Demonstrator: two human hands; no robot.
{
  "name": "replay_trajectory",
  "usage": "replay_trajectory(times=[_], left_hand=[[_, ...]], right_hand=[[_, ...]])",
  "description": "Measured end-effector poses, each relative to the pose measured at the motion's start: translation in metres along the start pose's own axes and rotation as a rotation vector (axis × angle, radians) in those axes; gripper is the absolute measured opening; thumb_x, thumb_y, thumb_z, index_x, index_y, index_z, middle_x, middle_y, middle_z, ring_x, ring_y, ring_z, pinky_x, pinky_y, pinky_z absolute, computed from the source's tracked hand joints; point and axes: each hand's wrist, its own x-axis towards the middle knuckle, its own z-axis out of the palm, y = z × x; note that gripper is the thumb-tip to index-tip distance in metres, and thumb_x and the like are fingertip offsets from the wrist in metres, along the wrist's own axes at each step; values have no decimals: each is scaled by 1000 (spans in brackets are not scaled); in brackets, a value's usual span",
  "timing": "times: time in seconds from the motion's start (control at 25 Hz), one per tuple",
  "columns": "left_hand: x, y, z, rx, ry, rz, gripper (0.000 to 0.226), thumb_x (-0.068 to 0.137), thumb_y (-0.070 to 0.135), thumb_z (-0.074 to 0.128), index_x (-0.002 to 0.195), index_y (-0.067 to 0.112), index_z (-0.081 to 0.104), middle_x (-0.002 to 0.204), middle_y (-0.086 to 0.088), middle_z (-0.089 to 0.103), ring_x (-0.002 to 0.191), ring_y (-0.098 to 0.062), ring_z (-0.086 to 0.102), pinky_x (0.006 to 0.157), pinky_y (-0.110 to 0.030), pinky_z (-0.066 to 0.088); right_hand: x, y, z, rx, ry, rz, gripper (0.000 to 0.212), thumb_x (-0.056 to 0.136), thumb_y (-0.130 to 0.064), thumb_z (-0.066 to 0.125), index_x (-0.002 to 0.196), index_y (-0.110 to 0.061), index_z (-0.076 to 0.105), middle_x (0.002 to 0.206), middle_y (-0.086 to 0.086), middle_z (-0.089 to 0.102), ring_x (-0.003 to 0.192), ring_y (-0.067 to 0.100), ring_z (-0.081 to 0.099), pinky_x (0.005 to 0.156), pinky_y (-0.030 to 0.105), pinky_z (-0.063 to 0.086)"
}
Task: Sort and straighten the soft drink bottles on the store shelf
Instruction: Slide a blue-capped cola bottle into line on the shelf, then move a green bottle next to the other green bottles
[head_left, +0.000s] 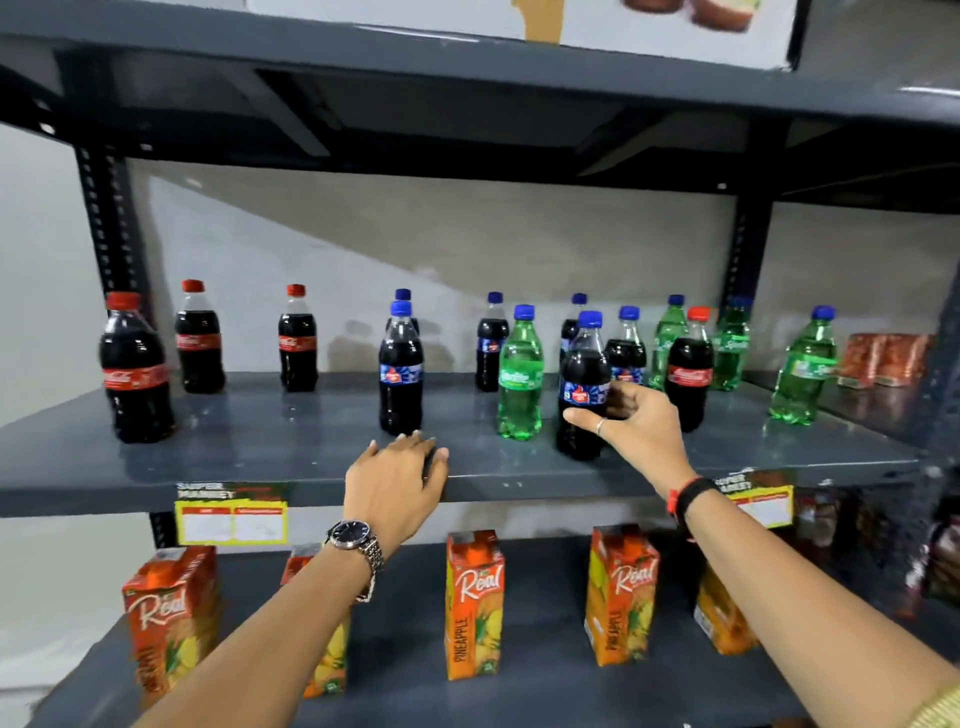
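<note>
Small soft drink bottles stand on the grey middle shelf (260, 457). Three red-capped cola bottles (136, 371) are at the left. A blue-capped dark bottle (400, 369) stands mid-shelf, with another right behind it. My left hand (397, 480) rests flat on the shelf edge just in front of it, holding nothing. My right hand (631, 423) curls around a blue-capped dark bottle (584, 379) near the front. A green bottle (519, 374) stands just left of that one. Behind are more dark, green and one red-capped cola bottle (690, 364), mixed together.
A lone green bottle (802, 364) stands at the right, near red packets (883, 358). Orange juice cartons (472, 603) line the lower shelf. Yellow price tags (231, 514) hang on the shelf edge. The shelf above overhangs the bottles.
</note>
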Motion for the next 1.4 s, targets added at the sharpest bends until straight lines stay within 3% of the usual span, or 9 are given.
replay_trajectory(times=[0.2, 0.4, 0.52, 0.64, 0.72, 0.88, 1.08, 1.24, 1.4], left_hand=[[-3, 9, 14, 44, 119, -4, 49, 88, 34, 28, 99, 14, 71, 105, -5, 73, 100, -18, 66, 94, -40, 46], [-5, 12, 17, 86, 141, -13, 48, 90, 31, 29, 100, 13, 71, 105, -5, 72, 102, -22, 66, 89, -40, 49], [-6, 12, 18, 76, 162, -27, 47, 89, 31, 30, 100, 12, 72, 105, -6, 72, 102, -22, 66, 84, -38, 51], [-7, 13, 17, 42, 165, -45, 46, 88, 30, 31, 99, 13, 72, 105, -6, 72, 103, -23, 66, 84, -38, 51], [-8, 14, 17, 27, 167, -63, 45, 88, 30, 31, 100, 13, 71, 105, -5, 72, 103, -22, 65, 86, -38, 50], [-10, 14, 17, 9, 162, -79, 45, 88, 32, 31, 102, 14, 71, 106, -4, 72, 104, -22, 65, 87, -37, 48], [-11, 13, 17, 12, 155, -64, 43, 90, 31, 34, 99, 14, 72, 103, -4, 73, 101, -24, 66, 85, -37, 49], [-9, 10, 17, 15, 148, -50, 41, 90, 30, 35, 99, 14, 72, 102, -4, 74, 99, -24, 67, 84, -37, 50], [-12, 13, 20, 36, 165, -45, 42, 90, 29, 33, 99, 13, 72, 102, -5, 74, 100, -24, 66, 83, -38, 49]], right_hand=[[23, 20, 5, 10, -5, 44, 55, 62, -33, 83, 110, -13, 63, 102, -2, 67, 88, 7, 60, 80, 17, 44], [24, 27, 16, -11, -44, 26, 68, 69, -35, 78, 127, -11, 51, 122, 5, 62, 113, 16, 57, 92, 21, 43], [8, 30, 17, -7, 76, -85, 62, 75, -35, 72, 129, -16, 47, 131, 4, 56, 121, 17, 50, 104, 33, 41], [4, 8, 11, -92, 277, -330, 38, 82, -22, 61, 120, -18, 53, 122, 2, 58, 116, 14, 48, 97, 12, 32], [13, -21, 12, -137, 281, -446, 30, 82, -15, 57, 112, -15, 57, 115, 3, 62, 109, 15, 50, 88, 7, 30], [45, -63, 38, -317, -15, -434, 36, 86, -11, 52, 122, -7, 49, 125, 10, 55, 116, 21, 50, 99, 29, 39], [73, -69, 66, -586, -175, -411, 41, 84, 8, 44, 125, 1, 44, 123, 19, 49, 102, 36, 57, 89, 46, 50], [76, -71, 62, -491, -95, -432, 41, 81, 16, 42, 114, -4, 57, 111, 14, 57, 95, 29, 60, 85, 44, 52], [64, -74, 30, -272, -57, -418, 36, 82, 11, 46, 106, -9, 63, 108, 9, 62, 90, 14, 56, 89, 31, 50]])
